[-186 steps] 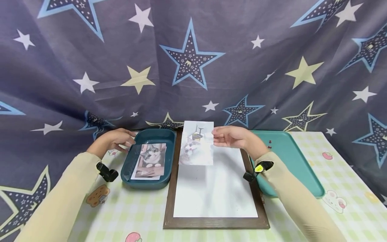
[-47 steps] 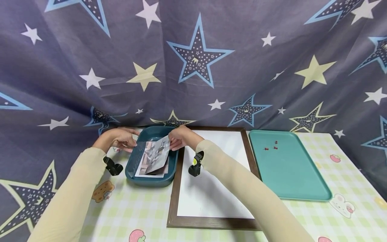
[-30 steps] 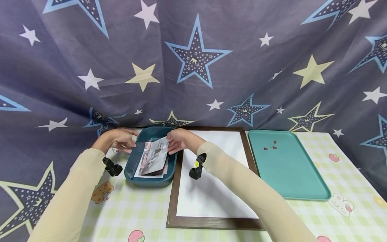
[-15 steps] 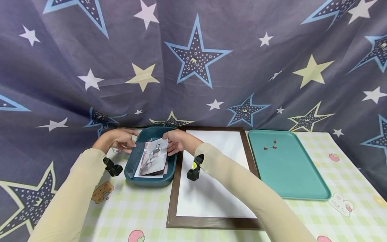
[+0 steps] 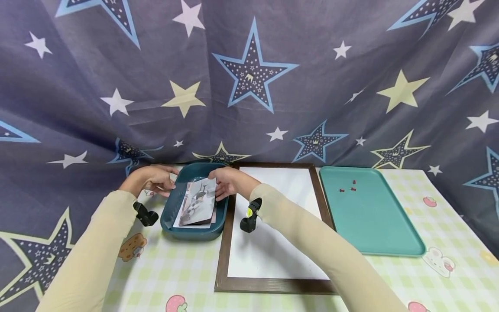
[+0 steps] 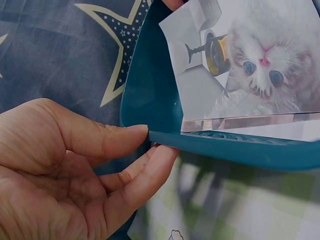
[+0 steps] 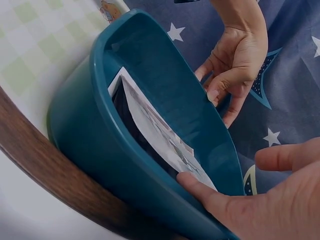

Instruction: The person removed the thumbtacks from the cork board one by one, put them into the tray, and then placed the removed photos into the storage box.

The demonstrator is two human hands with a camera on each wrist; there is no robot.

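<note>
A deep teal plastic bin [image 5: 166,216] stands on the left of the table. My left hand [image 5: 154,178] pinches its left rim, thumb above and fingers below, as the left wrist view shows. On the stack inside lies a photo of a white kitten [image 6: 265,55], its right edge slightly raised over other cat photos [image 5: 213,216]. My right hand [image 5: 230,181] reaches over the bin's right side, thumb and fingers spread apart. In the right wrist view one extended finger [image 7: 197,189] touches the edge of the kitten photo [image 7: 155,125].
A brown-framed whiteboard [image 5: 273,251] lies right of the bin, partly under my right forearm. Farther right is a flat green tray [image 5: 382,221] with red push pins [image 5: 352,189] near its back left. A star-patterned curtain [image 5: 304,86] hangs behind the checked tablecloth [image 5: 144,281].
My right hand has carried the kitten photo from above the whiteboard leftward into the bin. The photo now lies flatter on the stack. My left hand has stayed at the bin's left rim.
</note>
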